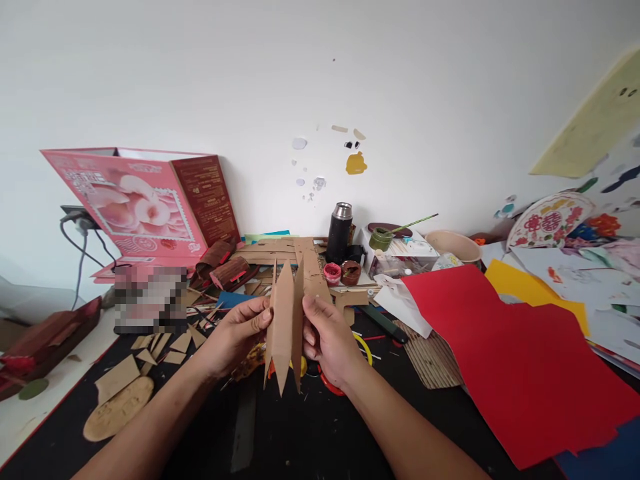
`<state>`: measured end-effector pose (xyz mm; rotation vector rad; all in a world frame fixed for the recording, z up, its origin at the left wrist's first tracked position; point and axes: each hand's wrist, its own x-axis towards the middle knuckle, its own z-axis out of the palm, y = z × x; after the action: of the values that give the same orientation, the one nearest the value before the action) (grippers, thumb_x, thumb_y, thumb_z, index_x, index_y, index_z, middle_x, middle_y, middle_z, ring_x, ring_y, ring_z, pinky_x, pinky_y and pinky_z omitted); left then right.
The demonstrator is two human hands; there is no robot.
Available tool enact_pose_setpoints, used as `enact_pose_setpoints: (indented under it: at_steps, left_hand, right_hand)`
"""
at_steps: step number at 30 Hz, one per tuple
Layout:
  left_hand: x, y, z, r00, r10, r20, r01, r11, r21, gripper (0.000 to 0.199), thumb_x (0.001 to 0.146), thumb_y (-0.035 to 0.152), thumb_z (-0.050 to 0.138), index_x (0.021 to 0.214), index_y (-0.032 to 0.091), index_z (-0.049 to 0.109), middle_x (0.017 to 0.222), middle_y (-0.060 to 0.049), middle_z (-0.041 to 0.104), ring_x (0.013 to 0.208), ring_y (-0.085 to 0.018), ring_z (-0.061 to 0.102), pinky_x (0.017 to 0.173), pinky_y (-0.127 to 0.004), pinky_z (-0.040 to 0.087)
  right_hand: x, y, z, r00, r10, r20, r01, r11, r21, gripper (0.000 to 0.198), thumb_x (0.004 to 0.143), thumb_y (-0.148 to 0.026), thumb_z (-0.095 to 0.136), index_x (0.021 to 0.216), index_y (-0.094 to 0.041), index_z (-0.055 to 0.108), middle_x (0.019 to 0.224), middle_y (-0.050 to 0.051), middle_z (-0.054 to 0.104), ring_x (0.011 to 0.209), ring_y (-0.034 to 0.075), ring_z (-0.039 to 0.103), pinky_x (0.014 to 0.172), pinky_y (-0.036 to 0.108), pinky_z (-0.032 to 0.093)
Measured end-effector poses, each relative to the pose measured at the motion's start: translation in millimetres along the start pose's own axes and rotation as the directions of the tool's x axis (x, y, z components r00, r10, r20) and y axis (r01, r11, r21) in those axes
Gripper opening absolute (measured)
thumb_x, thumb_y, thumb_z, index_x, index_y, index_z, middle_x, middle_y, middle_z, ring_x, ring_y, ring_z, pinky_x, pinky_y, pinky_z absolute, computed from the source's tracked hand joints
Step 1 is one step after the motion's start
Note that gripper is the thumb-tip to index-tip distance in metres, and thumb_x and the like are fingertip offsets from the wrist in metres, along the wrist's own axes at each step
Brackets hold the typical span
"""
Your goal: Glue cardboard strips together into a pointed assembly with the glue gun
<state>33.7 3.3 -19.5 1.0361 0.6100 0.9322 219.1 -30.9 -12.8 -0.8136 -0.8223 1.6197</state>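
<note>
A folded cardboard piece (283,320) with pointed ends is held up over the black tabletop (290,440), its long panels bent lengthwise. My left hand (245,330) pinches its left panel between thumb and fingers. On the other side my right hand (327,337) grips the right panel, thumb on top. Beneath the hands lie a hot glue gun (253,360), mostly hidden, and scissors with red handles (331,383), partly covered by my right hand. Small cardboard offcuts (183,341) are scattered left of my left hand.
Red paper (520,360) and corrugated cardboard (433,357) lie at right, near a dark green utility knife (383,323). Behind stand a black thermos (340,237), open paint jars (351,272) and a pink box (145,207). Brown-red painted models (230,270) sit at back left.
</note>
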Motion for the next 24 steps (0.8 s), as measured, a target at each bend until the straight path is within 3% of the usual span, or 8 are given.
enact_pose_setpoints:
  at_steps: [8, 19, 24]
  left_hand:
    - [-0.3, -9.4, -2.8, 0.999, -0.01, -0.035, 0.01, 1.0, -0.013, 0.037, 0.074, 0.046, 0.098, 0.086, 0.016, 0.081, 0.071, -0.005, 0.074, 0.064, -0.02, 0.066, 0.068, -0.032, 0.052]
    - [-0.9, 4.6, 4.0, 0.999, -0.006, -0.046, 0.009, 0.999, 0.053, 0.041, 0.075, 0.053, 0.096, 0.089, 0.016, 0.084, 0.077, -0.007, 0.08, 0.074, -0.023, 0.075, 0.076, -0.032, 0.058]
    - [-1.6, 0.7, 5.2, 0.998, 0.027, -0.053, -0.027, 1.0, -0.001, 0.039, 0.078, 0.05, 0.095, 0.096, 0.018, 0.084, 0.086, -0.008, 0.083, 0.081, -0.025, 0.078, 0.078, -0.032, 0.059]
  right_hand:
    - [0.9, 7.6, 1.2, 1.0, -0.007, 0.002, 0.007, 1.0, -0.009, 0.067, 0.071, -0.08, 0.089, 0.074, -0.021, 0.057, 0.045, -0.013, 0.039, 0.037, 0.004, 0.024, 0.034, 0.018, 0.019]
    - [0.1, 5.0, -2.8, 1.0, 0.007, 0.011, -0.007, 0.999, -0.039, 0.066, 0.073, -0.079, 0.088, 0.077, -0.022, 0.057, 0.048, -0.012, 0.046, 0.036, 0.005, 0.033, 0.035, 0.017, 0.021]
    - [1.5, 6.1, -3.5, 1.0, 0.016, 0.017, -0.015, 0.999, -0.044, 0.065, 0.072, -0.079, 0.089, 0.079, -0.021, 0.06, 0.047, -0.013, 0.043, 0.036, 0.005, 0.03, 0.035, 0.017, 0.021]
